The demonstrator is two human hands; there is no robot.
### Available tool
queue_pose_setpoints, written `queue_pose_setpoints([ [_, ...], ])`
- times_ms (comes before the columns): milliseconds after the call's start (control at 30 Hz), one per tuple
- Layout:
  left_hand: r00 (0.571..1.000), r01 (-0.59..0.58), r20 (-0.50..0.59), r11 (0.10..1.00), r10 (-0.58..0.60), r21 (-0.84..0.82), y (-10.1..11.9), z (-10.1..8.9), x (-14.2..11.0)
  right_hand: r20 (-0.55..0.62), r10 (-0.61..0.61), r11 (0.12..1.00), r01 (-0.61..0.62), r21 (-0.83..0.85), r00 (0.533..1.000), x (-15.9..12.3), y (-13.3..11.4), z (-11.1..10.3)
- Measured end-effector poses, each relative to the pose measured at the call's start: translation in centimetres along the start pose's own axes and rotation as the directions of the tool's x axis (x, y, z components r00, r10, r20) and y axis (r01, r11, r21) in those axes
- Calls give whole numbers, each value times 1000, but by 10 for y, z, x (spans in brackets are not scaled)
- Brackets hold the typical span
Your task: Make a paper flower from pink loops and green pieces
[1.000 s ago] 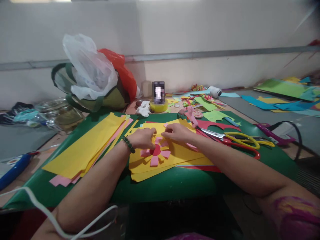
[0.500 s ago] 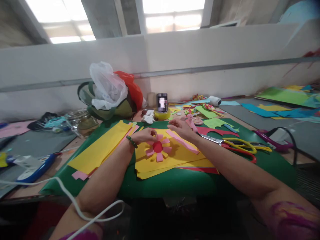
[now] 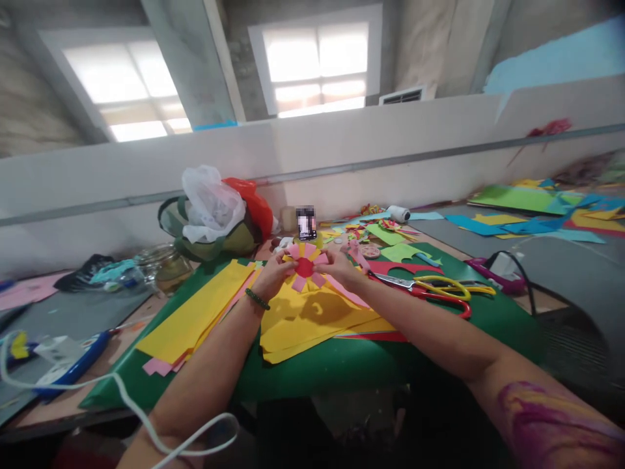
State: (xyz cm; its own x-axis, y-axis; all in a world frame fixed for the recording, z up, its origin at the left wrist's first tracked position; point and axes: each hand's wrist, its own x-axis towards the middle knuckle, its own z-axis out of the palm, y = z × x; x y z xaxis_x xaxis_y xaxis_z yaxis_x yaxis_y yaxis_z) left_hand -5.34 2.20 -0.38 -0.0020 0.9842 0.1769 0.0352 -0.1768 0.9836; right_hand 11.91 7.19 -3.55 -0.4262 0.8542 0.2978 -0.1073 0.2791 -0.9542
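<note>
Both hands hold up a flower (image 3: 305,267) with pink and yellow petals around a red round centre. My left hand (image 3: 274,273) pinches its left petals, and a green bead bracelet sits on that wrist. My right hand (image 3: 342,267) pinches the petals on the other side. Below the flower lie yellow sheets (image 3: 312,326), its shadow falling across them. A pink strip (image 3: 347,291) rests on those sheets under my right hand.
Red- and yellow-handled scissors (image 3: 420,284) lie right of my right forearm. More yellow sheets (image 3: 195,319) lie at the left. A phone (image 3: 306,225) stands behind the flower. Further back is a green bag (image 3: 209,241). A white cord (image 3: 127,397) crosses my left arm.
The flower has been lifted off the yellow sheets and tilted up. My right hand, free before, has come in to grip its right side. The camera view has tipped upward.
</note>
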Motion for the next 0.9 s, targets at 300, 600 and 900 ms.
queue_pose_setpoints([
  [300,986,163,32,987,-163,5,-2,-10,1,111,-20,975,44,-216,994,-1,-5,-9],
  [600,974,124,-163,970,-160,-210,17,-31,6,-139,-35,941,-15,-337,990,30,22,-52],
  [900,990,132,-1,946,-139,-297,18,-4,-9,121,-257,920,281,-271,959,12,10,-14],
])
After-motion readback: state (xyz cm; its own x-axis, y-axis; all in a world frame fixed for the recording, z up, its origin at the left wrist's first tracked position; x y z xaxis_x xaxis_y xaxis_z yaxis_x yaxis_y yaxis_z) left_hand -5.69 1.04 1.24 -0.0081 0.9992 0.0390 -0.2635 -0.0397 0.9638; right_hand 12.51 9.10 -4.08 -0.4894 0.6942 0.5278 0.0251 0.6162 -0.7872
